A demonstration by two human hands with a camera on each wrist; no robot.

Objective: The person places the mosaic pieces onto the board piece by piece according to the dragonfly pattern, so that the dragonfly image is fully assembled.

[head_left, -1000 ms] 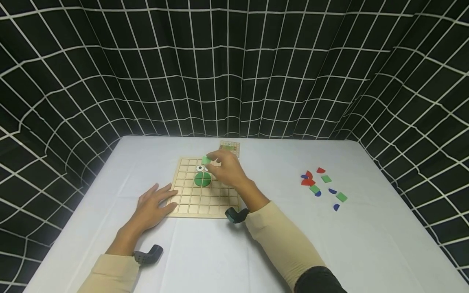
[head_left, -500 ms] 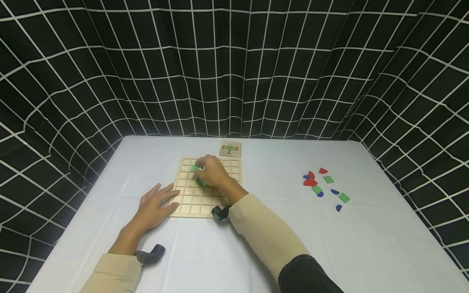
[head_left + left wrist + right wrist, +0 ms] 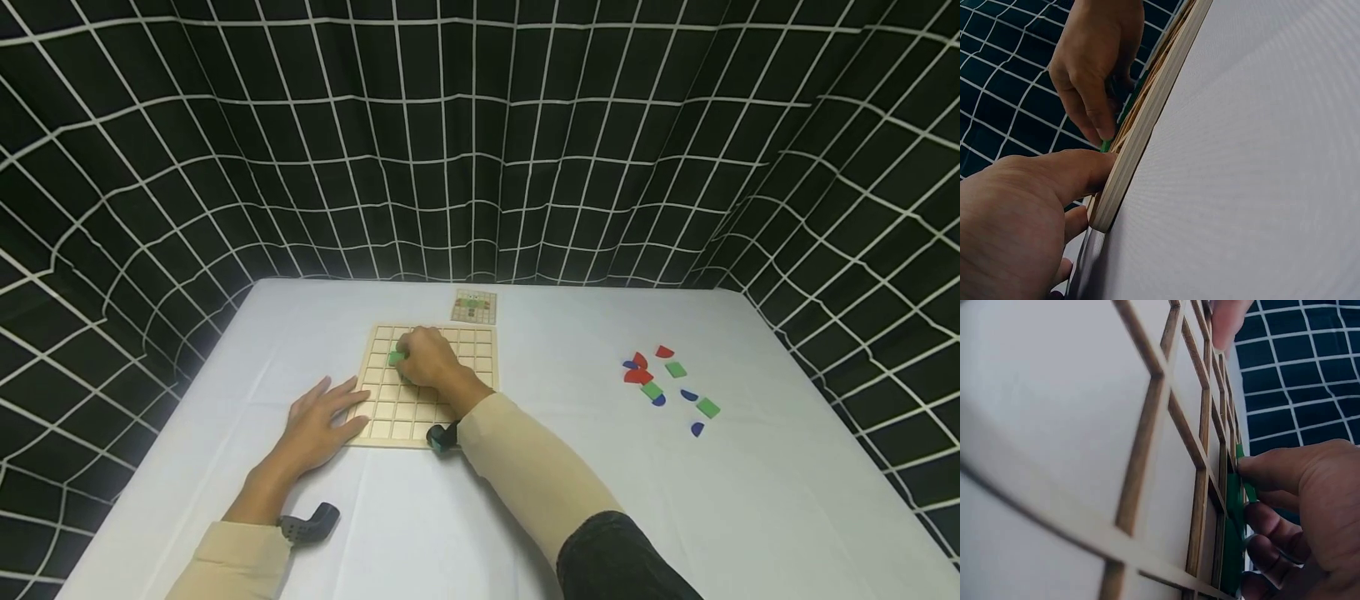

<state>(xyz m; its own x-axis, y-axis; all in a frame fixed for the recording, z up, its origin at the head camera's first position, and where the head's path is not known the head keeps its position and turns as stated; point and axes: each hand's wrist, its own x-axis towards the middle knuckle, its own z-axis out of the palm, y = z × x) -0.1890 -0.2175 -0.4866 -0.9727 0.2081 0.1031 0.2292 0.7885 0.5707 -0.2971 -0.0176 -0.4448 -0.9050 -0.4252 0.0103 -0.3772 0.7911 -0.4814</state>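
My right hand [image 3: 427,357] pinches a small green square tile [image 3: 396,358] over the upper left part of the wooden grid board [image 3: 402,410]. In the right wrist view, thumb and fingers hold the green tile [image 3: 1247,478] right at the board's surface, beside green pieces [image 3: 1233,537] set in its cells. These pieces are mostly covered by the hand in the head view. My left hand [image 3: 318,425] lies at the board's left edge with fingers spread, thumb and fingertips touching the board. The left wrist view has its thumb on the board's corner.
A small printed pattern card [image 3: 474,307] lies behind the board. To the right are scattered red quarter-round pieces [image 3: 637,377], green squares [image 3: 708,407] and blue half-rounds [image 3: 697,429] on the white cloth [image 3: 585,333]. A black gridded curtain [image 3: 480,150] surrounds the table.
My right hand has moved left and slightly nearer, bringing the green tile from the board's far edge down to its upper left cells. The left hand has stayed at the board's edge.
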